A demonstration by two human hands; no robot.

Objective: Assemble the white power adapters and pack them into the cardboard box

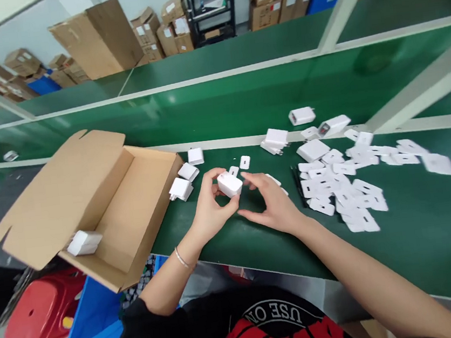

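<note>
A white charger [230, 184] is held over the green bench by my left hand [210, 203], thumb below and fingers behind it. Beside it, my right hand [272, 201] has thumb and fingers apart in a loose curve, with nothing seen between them. Just behind the held charger lie small white cover plates [245, 162]. Several white chargers [180, 189] rest to the left, next to an open cardboard box [139, 200]. One more charger [84, 242] lies at that box's near left corner.
A spread pile of white cover plates [345, 188] covers the bench to the right, with a thin black tool [298, 185] at its left edge. More chargers [275, 139] lie at the back by the green partition [218, 104]. Below left are a blue bin [92, 325] and red stool [42, 312].
</note>
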